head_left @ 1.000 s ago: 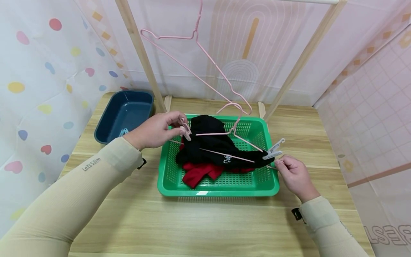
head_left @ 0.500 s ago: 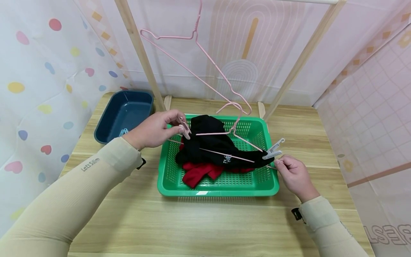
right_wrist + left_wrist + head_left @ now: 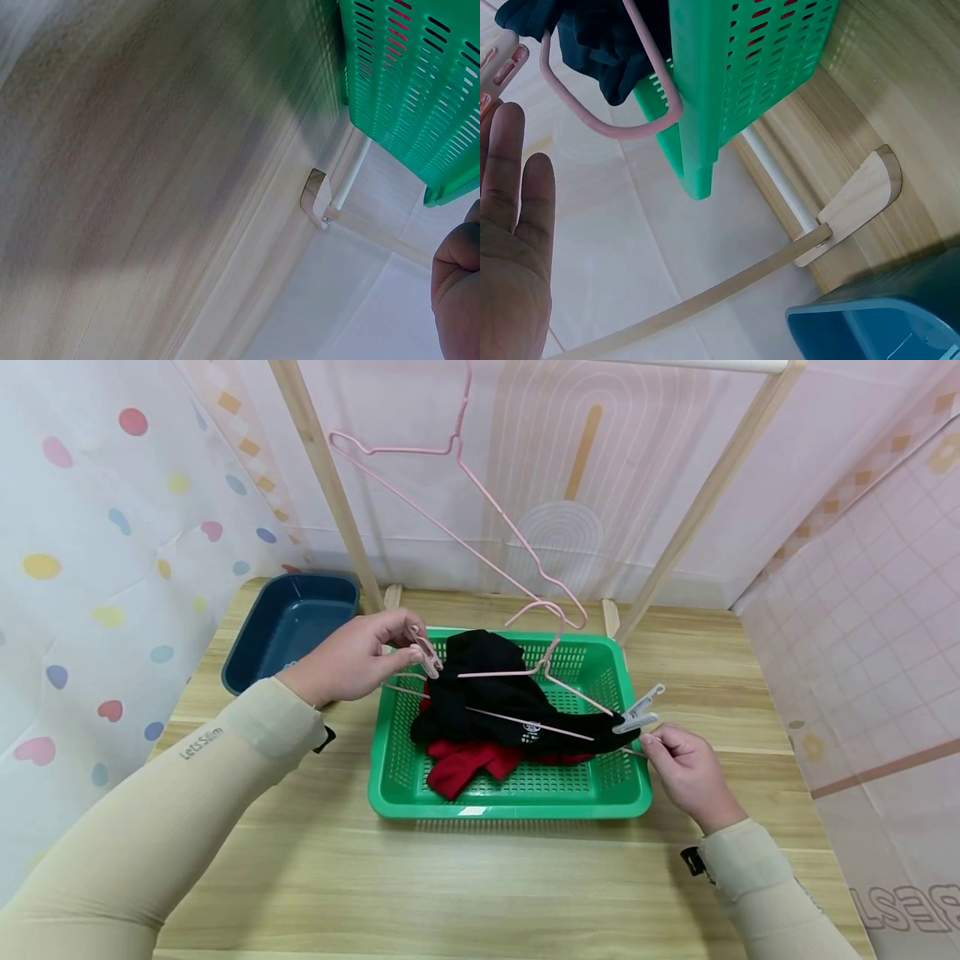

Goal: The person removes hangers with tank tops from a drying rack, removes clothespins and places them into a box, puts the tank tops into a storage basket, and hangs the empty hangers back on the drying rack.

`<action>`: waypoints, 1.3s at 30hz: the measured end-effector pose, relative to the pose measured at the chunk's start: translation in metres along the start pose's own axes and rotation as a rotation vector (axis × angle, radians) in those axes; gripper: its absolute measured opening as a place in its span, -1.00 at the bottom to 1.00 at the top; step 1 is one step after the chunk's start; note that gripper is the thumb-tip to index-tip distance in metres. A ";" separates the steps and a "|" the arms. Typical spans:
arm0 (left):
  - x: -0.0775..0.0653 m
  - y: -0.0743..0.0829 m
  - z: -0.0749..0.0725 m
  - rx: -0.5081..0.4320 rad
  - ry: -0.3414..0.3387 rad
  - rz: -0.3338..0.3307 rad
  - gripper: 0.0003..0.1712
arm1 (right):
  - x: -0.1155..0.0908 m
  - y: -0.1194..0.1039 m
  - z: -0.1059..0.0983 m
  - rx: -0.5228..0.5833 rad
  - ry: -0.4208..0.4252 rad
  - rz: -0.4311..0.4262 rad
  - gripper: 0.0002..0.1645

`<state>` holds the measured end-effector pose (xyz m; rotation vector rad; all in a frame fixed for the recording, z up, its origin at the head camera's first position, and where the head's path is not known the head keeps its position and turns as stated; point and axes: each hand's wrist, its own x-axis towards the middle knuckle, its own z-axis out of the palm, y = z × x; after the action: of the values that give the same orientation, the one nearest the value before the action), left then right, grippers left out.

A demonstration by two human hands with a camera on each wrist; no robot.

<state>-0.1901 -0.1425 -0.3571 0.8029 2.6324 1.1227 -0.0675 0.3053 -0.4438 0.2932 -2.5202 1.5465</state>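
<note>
Between the thumb and fingers of my left hand (image 3: 337, 658) is a pale pink clothespin (image 3: 426, 653), its tip at the left edge of a black garment (image 3: 487, 697). That garment lies bunched along a pink wire hanger (image 3: 498, 674) over the green basket (image 3: 510, 812). In the left wrist view, the hanger's bare rounded end (image 3: 622, 133) sticks out past the cloth. My right hand (image 3: 690, 777) pinches the hanger's right end. Just beside it, a grey clothespin (image 3: 637, 714) clips the garment to the hanger. The right wrist view catches only part of my right hand (image 3: 457, 285).
Red cloth (image 3: 453, 768) lies in the basket under the black garment. A second pink hanger (image 3: 412, 448) hangs behind, within a wooden rack (image 3: 330, 485). At the back left stands a dark blue basin (image 3: 262, 631), partly covered by my left arm.
My left hand has shifted slightly left and up with the pink clothespin, baring more of the hanger's left end. My right hand, the garment and the basket stay put.
</note>
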 end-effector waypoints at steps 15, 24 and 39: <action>-0.004 -0.004 -0.015 0.023 0.029 -0.018 -0.86 | 0.000 0.002 0.001 0.018 0.001 -0.015 -0.65; -0.009 -0.013 -0.024 0.006 0.035 -0.059 -0.77 | -0.001 0.000 0.001 0.005 0.001 -0.012 -0.66; -0.018 -0.046 -0.046 0.111 0.122 -0.224 -0.62 | -0.001 0.000 0.001 0.002 -0.001 0.000 -0.65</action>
<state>-0.2106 -0.2068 -0.3588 0.4537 2.8200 1.0028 -0.0668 0.3048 -0.4445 0.2948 -2.5196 1.5488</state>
